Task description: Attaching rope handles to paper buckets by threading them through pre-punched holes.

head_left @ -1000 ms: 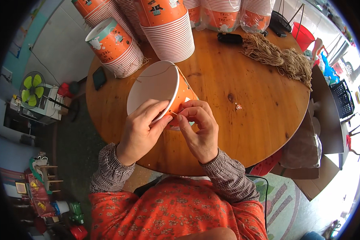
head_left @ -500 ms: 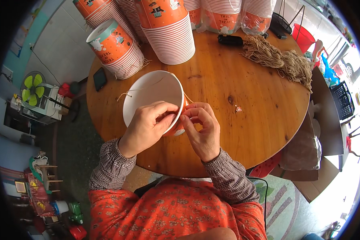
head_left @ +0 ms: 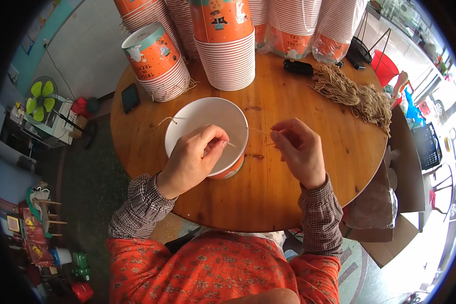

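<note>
Tub (head_left: pixel 207 112): upright on the bench (head_left: pixel 289 202), print mostly hidden from me.
Left hand (head_left: pixel 193 158): over tub mouth, grip pinched on a strand end (head_left: pixel 231 144); palm hidden.
Right hand (head_left: pixel 303 154): right of tub, grip pinched on cord (head_left: pixel 259 131), far fingers hard to see.
Cord: knotted at left rim; I can't trace its whole run.
Tall stack (head_left: pixel 225 58): top cut off.

Bucket (head_left: pixel 213 112) white inside, orange outside; string (head_left: pixel 168 119) tan.
</note>
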Demonstrator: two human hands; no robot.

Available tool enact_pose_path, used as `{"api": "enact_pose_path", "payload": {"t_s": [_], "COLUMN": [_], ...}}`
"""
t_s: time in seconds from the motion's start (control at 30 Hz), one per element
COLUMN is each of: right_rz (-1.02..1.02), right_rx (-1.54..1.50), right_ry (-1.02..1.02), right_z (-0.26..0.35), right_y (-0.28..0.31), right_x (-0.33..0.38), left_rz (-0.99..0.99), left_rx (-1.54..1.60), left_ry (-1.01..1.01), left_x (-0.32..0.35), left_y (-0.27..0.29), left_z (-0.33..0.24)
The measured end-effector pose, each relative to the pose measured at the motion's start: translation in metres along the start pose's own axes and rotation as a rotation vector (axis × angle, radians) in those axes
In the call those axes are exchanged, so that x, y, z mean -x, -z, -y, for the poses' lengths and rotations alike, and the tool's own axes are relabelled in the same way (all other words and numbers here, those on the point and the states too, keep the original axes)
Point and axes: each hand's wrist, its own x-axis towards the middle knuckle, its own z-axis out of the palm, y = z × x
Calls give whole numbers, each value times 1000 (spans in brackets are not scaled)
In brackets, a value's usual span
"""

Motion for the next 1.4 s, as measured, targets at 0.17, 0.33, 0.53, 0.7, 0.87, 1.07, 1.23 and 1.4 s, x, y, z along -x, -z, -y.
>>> {"api": "enact_pose_path", "payload": {"t_s": [0.17, 0.33, 0.53, 0.7, 0.87, 1.07, 1.23, 1.4], "right_rz": [171, 274, 257, 269, 283, 290, 257, 218], "right_rx": [-33, 139, 316, 371, 368, 414, 361, 363], "right_ry": [143, 400, 507, 504, 532, 575, 564, 544], "right_z": [27, 44, 47, 53, 55, 58, 52, 44], "right_y": [-10, -17, -9, -4, -2, 0, 0, 2], "right_x": [-8, -16, -10, -4, -5, -8, -10, -7], "left_rz": [-63, -48, 146, 254, 179, 243, 213, 199], "left_rx": [32, 287, 703, 794, 919, 917, 1099, 1011], "left_ry": [-131, -78, 171, 267, 415, 383, 454, 423], "left_x": [-8, -11, -16, -16, -17, -17, -17, -17], "left_y": [-5, -7, -5, -1, -5, -6, -10, -7], "left_z": [-4, -5, -4, -2, -8, 0, -2, -4]}}
